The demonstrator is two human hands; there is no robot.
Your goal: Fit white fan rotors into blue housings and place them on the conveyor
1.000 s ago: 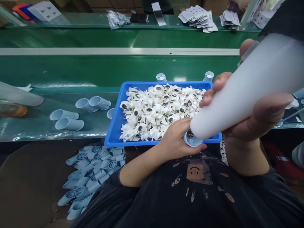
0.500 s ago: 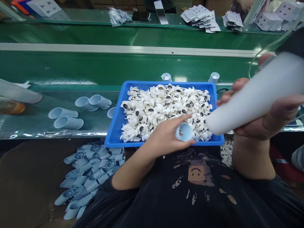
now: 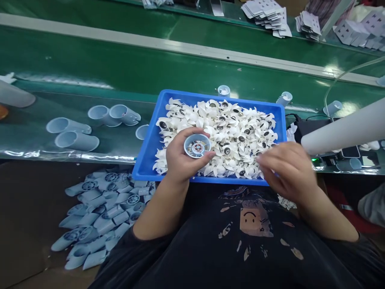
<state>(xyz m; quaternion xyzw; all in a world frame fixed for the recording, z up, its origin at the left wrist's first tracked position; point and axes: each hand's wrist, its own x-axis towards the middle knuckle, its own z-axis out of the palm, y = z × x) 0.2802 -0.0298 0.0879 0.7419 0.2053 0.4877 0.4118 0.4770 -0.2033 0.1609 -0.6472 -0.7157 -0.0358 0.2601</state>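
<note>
The pale blue tube (image 3: 197,146) sits upright in our left hand (image 3: 180,158), fingers curled closed around it, open end facing up and showing a small motor inside. We hold it above the near-left part of the blue tray (image 3: 147,152). Our right hand (image 3: 287,170) rests loosely curled, fingertips touching the white fan blades (image 3: 222,136) at the tray's near-right corner; whether it grips one we cannot tell.
</note>
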